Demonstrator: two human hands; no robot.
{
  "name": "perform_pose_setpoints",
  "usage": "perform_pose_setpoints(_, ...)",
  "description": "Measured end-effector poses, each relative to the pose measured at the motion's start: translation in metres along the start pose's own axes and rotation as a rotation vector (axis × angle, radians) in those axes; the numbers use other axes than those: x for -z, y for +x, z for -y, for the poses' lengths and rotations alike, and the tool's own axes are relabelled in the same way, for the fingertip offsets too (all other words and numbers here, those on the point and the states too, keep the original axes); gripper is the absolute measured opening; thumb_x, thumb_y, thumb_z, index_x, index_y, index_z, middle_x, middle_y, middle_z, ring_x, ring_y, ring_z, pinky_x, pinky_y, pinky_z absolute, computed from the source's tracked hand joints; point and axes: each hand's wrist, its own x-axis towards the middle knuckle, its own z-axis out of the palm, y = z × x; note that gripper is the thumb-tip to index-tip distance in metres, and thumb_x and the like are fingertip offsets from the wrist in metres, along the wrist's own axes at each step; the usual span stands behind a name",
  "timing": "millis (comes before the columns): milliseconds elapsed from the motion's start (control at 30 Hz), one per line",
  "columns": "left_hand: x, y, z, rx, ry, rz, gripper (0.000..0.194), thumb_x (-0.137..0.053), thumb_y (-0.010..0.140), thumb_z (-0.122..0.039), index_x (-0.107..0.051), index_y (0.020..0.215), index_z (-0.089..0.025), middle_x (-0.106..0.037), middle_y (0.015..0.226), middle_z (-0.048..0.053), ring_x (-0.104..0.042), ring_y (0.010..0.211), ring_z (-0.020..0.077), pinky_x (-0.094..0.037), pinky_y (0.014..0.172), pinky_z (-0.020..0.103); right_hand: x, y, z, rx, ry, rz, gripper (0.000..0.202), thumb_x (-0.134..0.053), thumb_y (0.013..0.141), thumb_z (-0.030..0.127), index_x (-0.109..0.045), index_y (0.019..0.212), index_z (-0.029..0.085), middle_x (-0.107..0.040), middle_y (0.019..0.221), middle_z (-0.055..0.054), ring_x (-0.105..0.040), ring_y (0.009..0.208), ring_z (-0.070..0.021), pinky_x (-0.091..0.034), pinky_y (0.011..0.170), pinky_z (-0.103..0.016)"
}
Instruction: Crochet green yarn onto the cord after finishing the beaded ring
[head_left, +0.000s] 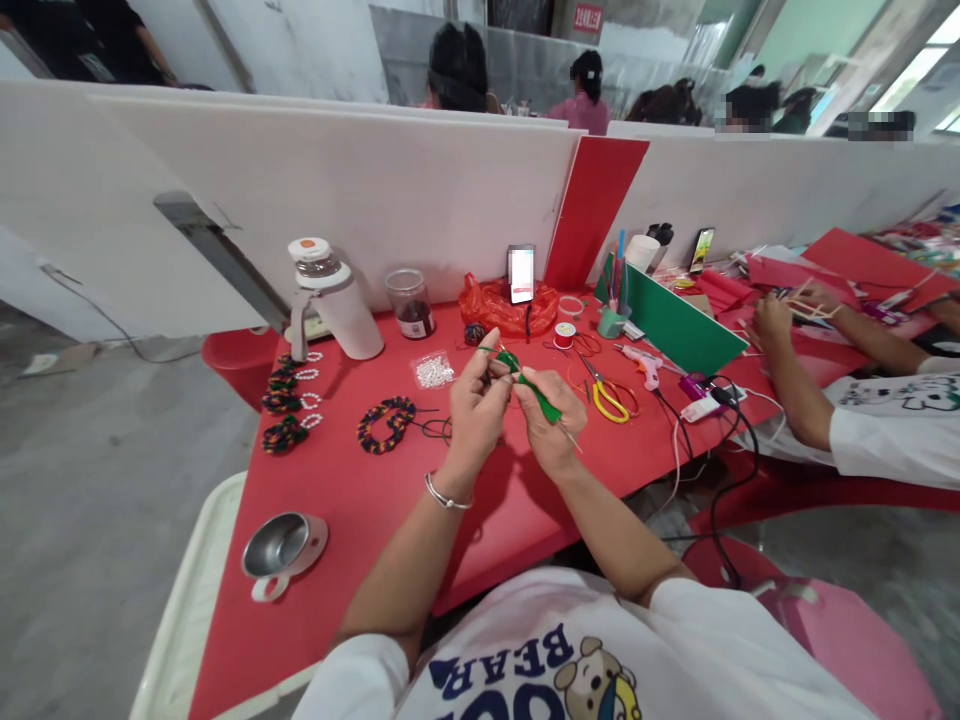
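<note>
In front of my chest my two hands meet over the red table. My left hand [480, 400] is closed, pinching a small piece of green yarn work [508, 358], with a green strand running over its raised index finger. My right hand [553, 418] is wrapped round a crochet hook with a green grip [541, 397]; a thin pale end sticks out below the palm. The hook's tip is hidden among the fingers. To the left of my hands lies a braided multicolour cord loop [386, 425] with dark loose ends.
On the red table [390, 560] stand a steel cup [285, 550], a white bottle [341, 310], a jar [410, 303] and a phone [521, 273]. Beads [433, 371], yellow scissors [609, 402], a glue gun [643, 366] and cables lie around. A green board [679, 320] stands before a co-worker's hands [776, 320].
</note>
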Motion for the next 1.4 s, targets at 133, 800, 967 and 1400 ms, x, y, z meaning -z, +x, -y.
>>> perform_pose_setpoints(133,0.012,0.008,-0.018,0.358,-0.210,0.162,0.073,-0.070,0.065,-0.012,-0.070,0.138,-0.017,-0.054,0.066,-0.008,-0.021,0.040,0.0008,-0.016,0.039,0.017,0.008,0.002,-0.005,0.083,0.115,0.081,0.014,-0.072,0.097,0.030,-0.080,0.108,0.030,-0.084,0.096,-0.002,-0.077,0.086,-0.0181,-0.065,0.080,-0.036)
perform_pose_setpoints(800,0.050,0.024,-0.033,0.626,-0.183,0.432,0.053,-0.065,0.057,-0.005,-0.080,0.108,-0.008,-0.052,0.064,-0.006,-0.021,0.038,-0.0024,-0.012,0.036,0.014,0.069,0.061,-0.014,0.174,0.236,0.658,0.024,-0.077,0.093,0.023,-0.083,0.114,0.031,-0.083,0.099,-0.005,-0.077,0.088,-0.0177,-0.063,0.078,-0.031)
perform_pose_setpoints(967,0.055,0.028,-0.028,0.634,-0.174,0.457,0.050,-0.065,0.056,-0.006,-0.081,0.104,-0.008,-0.055,0.064,-0.004,-0.021,0.038,-0.0026,-0.010,0.036,0.016,0.073,0.065,-0.013,0.145,0.265,0.711,0.025,-0.078,0.092,0.021,-0.083,0.114,0.032,-0.082,0.100,-0.006,-0.076,0.087,-0.0169,-0.062,0.078,-0.031)
perform_pose_setpoints(1400,0.066,0.035,-0.029,0.615,-0.213,0.417,0.054,-0.063,0.060,-0.012,-0.077,0.111,-0.005,-0.057,0.059,-0.002,-0.019,0.038,-0.0008,-0.012,0.037,0.014,0.079,0.061,-0.020,-0.048,0.294,0.496,0.010,-0.078,0.091,0.033,-0.086,0.097,0.029,-0.082,0.088,-0.005,-0.075,0.081,-0.0205,-0.063,0.077,-0.038)
